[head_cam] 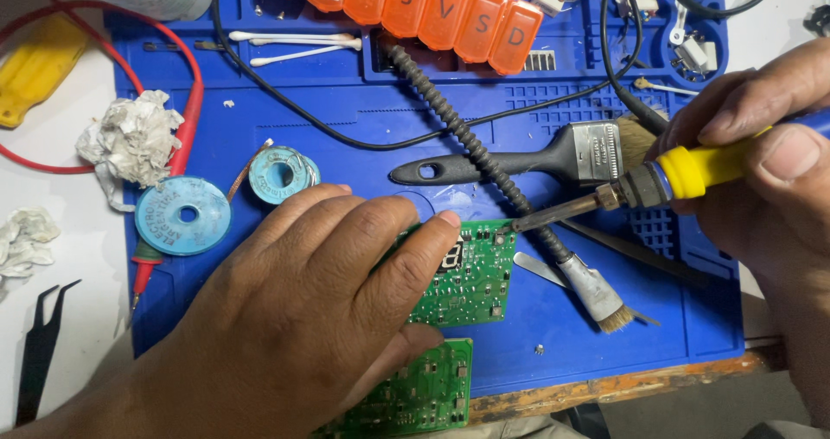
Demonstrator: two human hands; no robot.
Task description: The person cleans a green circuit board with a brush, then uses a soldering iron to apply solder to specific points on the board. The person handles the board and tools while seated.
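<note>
Left hand (294, 309) flat, pressing down green board (462, 275) on blue mat (346, 111); fingers spread, nothing gripped, fingertip at board's 10 o'clock edge. Right hand (761, 154) closed around yellow handle of soldering iron (596, 201), grip tight. Iron tip touching board's 1 o'clock corner, near a small round part there. Soldering looks underway, joint at that corner in work; cannot tell how many joints done or left, most of board hidden under hand. Board has dark digit display near centre. Second green board (419, 391) at 6 o'clock, partly off mat edge, under left thumb, untouched by iron.

Containers: orange pill organiser (415, 3) at 12 o'clock, lids shut, contents not visible. Mat tray slots at 12 o'clock hold cotton swabs (294, 46); slots at 1 o'clock hold small white connectors (692, 50).

Elsewhere: two teal wick spools (183, 216) at 9 o'clock of board, black brush (536, 158) at 1 o'clock, small brush (596, 296) at 3 o'clock with spring-like handle, crumpled tissue (130, 136) at 10 o'clock, black tweezers (39, 344) at 8 o'clock on table (78, 335).
</note>
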